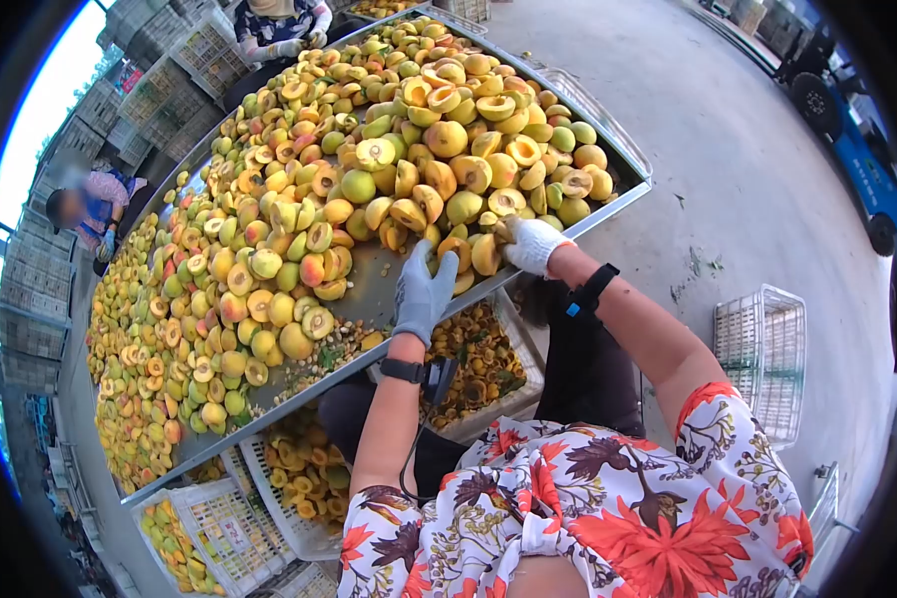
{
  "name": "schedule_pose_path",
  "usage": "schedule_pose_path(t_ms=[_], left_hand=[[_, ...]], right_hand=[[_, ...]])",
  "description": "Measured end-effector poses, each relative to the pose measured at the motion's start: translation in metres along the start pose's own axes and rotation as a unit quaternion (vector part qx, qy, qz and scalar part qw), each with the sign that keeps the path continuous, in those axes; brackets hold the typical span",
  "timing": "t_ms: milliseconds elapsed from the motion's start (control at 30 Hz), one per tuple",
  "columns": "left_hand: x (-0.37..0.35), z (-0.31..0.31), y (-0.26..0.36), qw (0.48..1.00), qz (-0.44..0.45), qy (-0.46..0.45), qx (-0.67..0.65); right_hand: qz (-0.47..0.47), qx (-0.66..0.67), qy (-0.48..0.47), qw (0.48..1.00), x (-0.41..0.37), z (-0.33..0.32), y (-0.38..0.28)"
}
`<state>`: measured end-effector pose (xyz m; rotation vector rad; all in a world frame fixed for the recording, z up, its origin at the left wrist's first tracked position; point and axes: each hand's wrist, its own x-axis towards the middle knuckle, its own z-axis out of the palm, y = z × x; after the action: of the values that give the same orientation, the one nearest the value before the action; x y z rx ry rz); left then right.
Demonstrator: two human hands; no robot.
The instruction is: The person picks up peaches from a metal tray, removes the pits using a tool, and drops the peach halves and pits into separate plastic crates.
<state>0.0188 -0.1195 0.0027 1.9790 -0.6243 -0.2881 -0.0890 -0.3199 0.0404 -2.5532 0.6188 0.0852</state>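
Yellow peaches [447,139], many cut in halves and some blushed red, are heaped on a metal-edged table [374,274]. My left hand [424,294], in a grey glove, reaches over the near rim with its fingers apart, touching the edge of the pile. Just to its right, my right hand [535,246], in a white glove, has its fingers curled round a peach half [509,228]. That hand partly hides the piece. Small pits [341,344] lie scattered on the tabletop left of my left hand.
Below the table edge, crates [254,468] hold peach halves, one right by my legs. A white crate [760,349] stands on the floor at right. Two people [100,204] [279,30] sit along the far side. A blue forklift [862,164] is at far right.
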Motion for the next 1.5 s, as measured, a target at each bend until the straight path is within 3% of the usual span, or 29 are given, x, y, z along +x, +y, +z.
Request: schedule_pose_path(t_ms=[67,233,300,367,500,567,700,733,767,800,833,900,933,967,1033,1067,1167,1267,1367,1400,1467,1500], left_hand=[[0.011,0.004,-0.007,0.998,0.029,0.031,0.054],[0.008,-0.017,-0.054,0.991,-0.023,0.053,-0.119],[-0.008,-0.052,-0.039,0.986,-0.090,0.047,-0.132],[-0.011,-0.074,-0.049,0.987,-0.094,0.041,-0.124],[-0.019,-0.097,-0.088,0.937,-0.140,0.071,-0.313],[-0.029,-0.105,-0.087,0.919,-0.127,0.112,-0.357],[-0.050,-0.120,-0.060,0.864,-0.094,0.148,-0.472],[-0.056,-0.123,-0.060,0.859,-0.078,0.140,-0.487],[-0.061,-0.123,-0.061,0.853,-0.062,0.132,-0.502],[-0.060,-0.121,-0.079,0.788,-0.121,0.123,-0.591],[-0.065,-0.118,-0.077,0.769,-0.148,0.138,-0.606],[-0.073,-0.114,-0.059,0.732,-0.198,0.166,-0.630],[-0.079,-0.111,-0.050,0.714,-0.190,0.171,-0.652],[-0.084,-0.107,-0.083,0.762,-0.113,0.114,-0.628],[-0.100,-0.103,-0.026,0.662,-0.217,0.182,-0.694],[-0.102,-0.099,-0.035,0.628,-0.231,0.144,-0.729],[-0.109,-0.085,-0.040,0.597,-0.225,0.090,-0.765],[-0.109,-0.074,-0.037,0.650,-0.209,0.096,-0.724],[-0.098,-0.076,-0.039,0.789,-0.165,0.221,-0.549],[-0.092,-0.077,-0.038,0.837,-0.165,0.256,-0.455],[-0.086,-0.076,-0.044,0.958,-0.054,0.228,-0.164],[-0.083,-0.074,-0.048,0.979,0.005,0.202,-0.008]], right_hand=[[-0.009,0.000,-0.017,1.000,0.000,0.009,-0.010],[-0.048,0.059,-0.064,0.995,0.019,0.040,-0.042],[-0.094,0.060,-0.057,0.992,0.013,0.051,-0.067],[-0.100,0.061,-0.076,0.990,0.019,0.065,-0.084],[-0.110,0.057,-0.071,0.990,0.004,0.053,-0.098],[-0.115,0.056,0.062,0.990,-0.015,0.049,-0.095],[-0.117,0.203,0.194,0.953,-0.096,0.028,-0.101],[-0.178,0.224,0.229,0.930,-0.108,0.050,-0.089],[-0.211,0.207,0.201,0.934,-0.118,0.072,-0.071],[-0.110,0.100,-0.003,0.989,-0.124,0.075,-0.071],[-0.057,-0.035,-0.205,0.976,-0.103,0.123,-0.035],[-0.040,-0.079,-0.273,0.958,-0.104,0.143,-0.018],[-0.033,0.012,-0.224,0.974,-0.100,0.133,-0.022],[-0.020,0.111,-0.182,0.977,-0.104,0.121,-0.032],[-0.051,0.032,-0.185,0.981,-0.098,0.108,-0.042],[-0.041,0.087,-0.154,0.983,-0.103,0.102,-0.054],[-0.048,0.230,-0.108,0.966,-0.112,0.091,-0.086],[-0.074,0.264,-0.093,0.957,-0.096,0.108,-0.085],[-0.043,0.278,-0.073,0.957,-0.086,0.120,-0.073],[-0.045,0.314,-0.063,0.946,-0.084,0.126,-0.064],[-0.043,0.327,-0.065,0.942,-0.089,0.126,-0.060],[-0.041,0.305,-0.075,0.949,-0.091,0.125,-0.056]])
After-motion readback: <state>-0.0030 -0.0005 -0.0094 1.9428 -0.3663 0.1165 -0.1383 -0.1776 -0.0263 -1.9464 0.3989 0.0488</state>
